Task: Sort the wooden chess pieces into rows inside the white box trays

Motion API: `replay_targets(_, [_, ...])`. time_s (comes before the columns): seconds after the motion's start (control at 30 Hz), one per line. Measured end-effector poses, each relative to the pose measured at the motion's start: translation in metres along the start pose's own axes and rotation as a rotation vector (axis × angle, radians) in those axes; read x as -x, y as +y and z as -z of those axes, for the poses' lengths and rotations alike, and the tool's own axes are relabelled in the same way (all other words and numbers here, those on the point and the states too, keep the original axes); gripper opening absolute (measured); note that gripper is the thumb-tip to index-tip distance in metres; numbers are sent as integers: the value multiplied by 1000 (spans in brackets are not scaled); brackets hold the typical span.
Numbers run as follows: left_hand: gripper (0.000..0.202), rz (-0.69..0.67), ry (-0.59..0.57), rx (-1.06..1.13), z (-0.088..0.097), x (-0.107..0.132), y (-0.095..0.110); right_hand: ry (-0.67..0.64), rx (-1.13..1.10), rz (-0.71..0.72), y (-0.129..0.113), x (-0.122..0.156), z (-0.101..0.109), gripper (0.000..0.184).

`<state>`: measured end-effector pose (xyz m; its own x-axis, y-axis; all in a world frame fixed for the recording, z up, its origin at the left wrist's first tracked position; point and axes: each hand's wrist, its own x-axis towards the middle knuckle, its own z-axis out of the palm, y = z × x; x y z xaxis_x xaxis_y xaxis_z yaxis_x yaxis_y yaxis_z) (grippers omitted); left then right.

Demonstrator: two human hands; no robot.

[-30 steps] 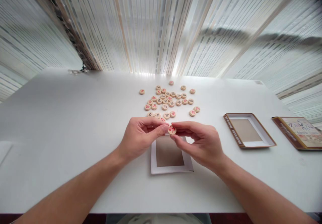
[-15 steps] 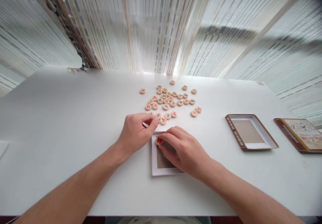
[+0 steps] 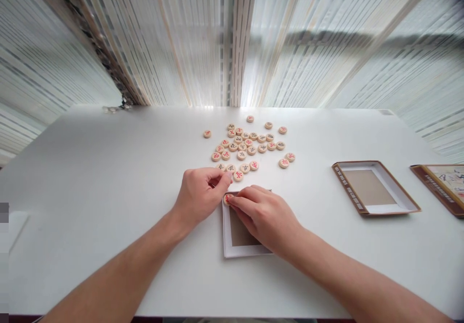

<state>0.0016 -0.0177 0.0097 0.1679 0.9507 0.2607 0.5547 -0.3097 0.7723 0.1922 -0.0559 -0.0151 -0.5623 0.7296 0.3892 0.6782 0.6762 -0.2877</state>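
A round wooden Chinese chess piece (image 3: pixel 227 198) with a red character lies at the upper left corner of a shallow white box (image 3: pixel 227 236). My right hand (image 3: pixel 266 214) reaches over that box with its fingertips closed on the piece's right edge. Just left of the corner, my left hand (image 3: pixel 201 195) is closed, thumb and index finger pinched together; whatever is between them is hidden. Beyond my left fingertips lies a red-marked chess piece (image 3: pixel 238 175), close to several others. My right hand covers much of the box's interior.
Loose chess pieces (image 3: pixel 241 154) with red or black characters are scattered over the white table (image 3: pixel 108 178). To the right lie a brown-edged shallow box (image 3: pixel 373 187) and a printed box lid (image 3: pixel 442 187). A striped curtain (image 3: pixel 203 37) hangs behind the table.
The red-marked chess piece in my right fingers has gone from tilted above the box to lying flatter at its corner. My left hand stays nearly in place. The view has shifted slightly.
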Motion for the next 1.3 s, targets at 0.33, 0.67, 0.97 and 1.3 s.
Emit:
replay_targets(0.33, [33,19,-6,-29,0,0,-1,-4,32,1,-1,-1,-1,22])
replay_targets(0.67, [33,32,-7,-20,1,0,0,5,13,-8,-2,-2,1,19])
replay_targets(0.97, [37,40,2,-3,3,-2,-3,15,-21,-22,-3,1,5,21])
replay_targets(1.3, [36,36,38,-32,5,-6,-3,155,-111,-8,9,6,17,21])
